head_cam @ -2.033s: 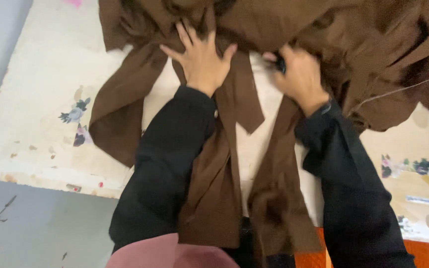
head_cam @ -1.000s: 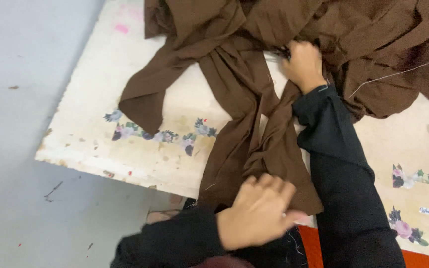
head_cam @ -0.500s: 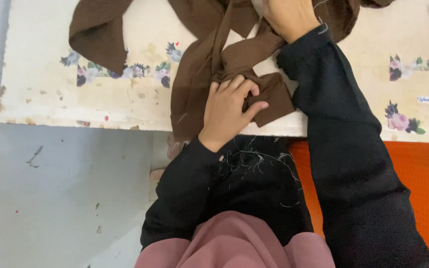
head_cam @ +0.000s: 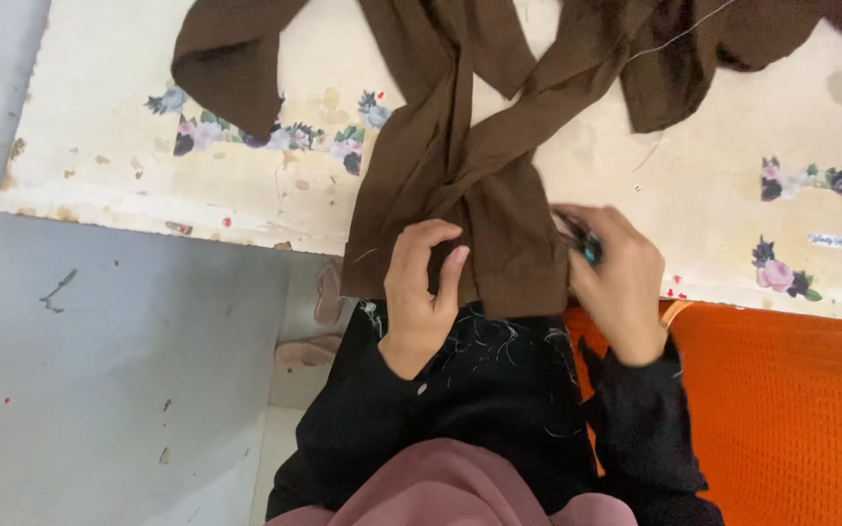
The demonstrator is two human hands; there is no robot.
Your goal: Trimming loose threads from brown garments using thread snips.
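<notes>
Worn cream tabletop with a floral border (head_cam: 99, 166), grey floor to the left. Our view has dropped toward the table edge since half a second ago. Our left hand (head_cam: 421, 287) now pinches the near hem of the brown fabric strip (head_cam: 479, 209) — it lay flat before. Our right hand (head_cam: 616, 278) has come down, closed around a small teal-tipped tool (head_cam: 587, 248) at the same hem — work has shifted to the strip's end.

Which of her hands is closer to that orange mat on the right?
The right hand. It sits at the table edge just beside the orange mat, holding a small dark tool against the brown fabric. The left hand is farther away, across the fabric strip.
</notes>
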